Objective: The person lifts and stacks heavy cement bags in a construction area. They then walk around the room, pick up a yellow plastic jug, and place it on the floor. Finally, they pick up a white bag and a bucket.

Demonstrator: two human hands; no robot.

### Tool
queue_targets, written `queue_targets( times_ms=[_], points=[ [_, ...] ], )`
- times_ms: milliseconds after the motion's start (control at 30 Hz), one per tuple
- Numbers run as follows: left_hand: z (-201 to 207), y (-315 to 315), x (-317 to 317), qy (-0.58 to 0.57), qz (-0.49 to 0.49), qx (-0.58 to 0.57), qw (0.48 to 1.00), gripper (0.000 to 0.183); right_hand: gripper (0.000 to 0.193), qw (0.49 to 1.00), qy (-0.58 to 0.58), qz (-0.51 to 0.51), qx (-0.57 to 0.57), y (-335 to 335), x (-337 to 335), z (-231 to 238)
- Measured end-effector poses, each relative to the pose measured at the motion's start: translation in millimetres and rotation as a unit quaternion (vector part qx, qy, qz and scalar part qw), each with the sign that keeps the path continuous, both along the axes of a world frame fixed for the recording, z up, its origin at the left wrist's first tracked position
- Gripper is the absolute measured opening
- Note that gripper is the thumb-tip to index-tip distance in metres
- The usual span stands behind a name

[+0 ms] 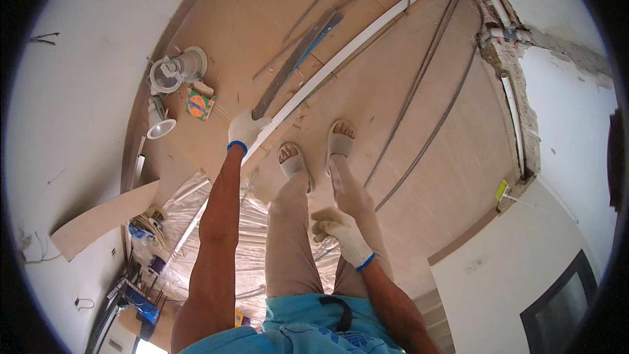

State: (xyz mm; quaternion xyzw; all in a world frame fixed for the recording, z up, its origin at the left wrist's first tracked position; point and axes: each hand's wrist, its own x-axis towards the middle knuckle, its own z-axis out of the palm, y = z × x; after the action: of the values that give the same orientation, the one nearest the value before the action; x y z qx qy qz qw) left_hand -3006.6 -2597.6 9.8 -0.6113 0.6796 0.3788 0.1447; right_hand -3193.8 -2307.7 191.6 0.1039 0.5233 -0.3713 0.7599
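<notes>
My left hand (245, 130), in a white work glove with a blue cuff, reaches forward on the left. It is closed around the near end of a long dark flat bar (291, 62), which slants away to the upper right; the fingertips are mostly hidden. Beside that hand runs a long white strip (354, 44), which passes behind my left forearm. My right hand (342, 233), gloved alike, hangs in front of my thighs with its fingers curled, and I see nothing in them.
Dark flexible conduit (438, 59) loops over the floor at right. Round white light fittings (178, 69) and a small green-orange box (199, 103) lie by the left wall. Crinkled plastic sheeting (190, 269) covers the floor beside my legs. The right wall has an open chase with white pipes (514, 118).
</notes>
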Motion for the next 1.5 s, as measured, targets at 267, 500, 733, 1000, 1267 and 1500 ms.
queue_targets(
  times_ms=[267,500,733,1000,1267,1500],
  points=[
    [-66,10,32,-0.084,-0.032,-0.003,0.996,0.05,0.035,1.0,-0.004,-0.015,0.015,-13,-7,1],
    [-129,22,47,-0.121,-0.087,-0.083,0.985,0.031,0.041,0.999,0.004,0.005,0.038,-26,-11,0],
    [-173,17,54,-0.133,-0.048,-0.074,0.987,0.021,0.041,0.998,0.017,0.001,0.065,-34,-16,-2],
    [-204,15,52,-0.157,-0.04,-0.086,0.983,0.024,0.042,0.995,0.052,0.024,0.087,-47,-20,-2],
    [-176,22,67,-0.079,0.006,-0.07,0.994,0.028,0.064,0.994,0.081,0.062,0.028,-52,-11,-6],
    [-58,161,145,0.027,0.137,0.018,0.99,0.037,0.045,0.999,0.033,-0.017,-0.024,-42,-4,-10]
  ],
)
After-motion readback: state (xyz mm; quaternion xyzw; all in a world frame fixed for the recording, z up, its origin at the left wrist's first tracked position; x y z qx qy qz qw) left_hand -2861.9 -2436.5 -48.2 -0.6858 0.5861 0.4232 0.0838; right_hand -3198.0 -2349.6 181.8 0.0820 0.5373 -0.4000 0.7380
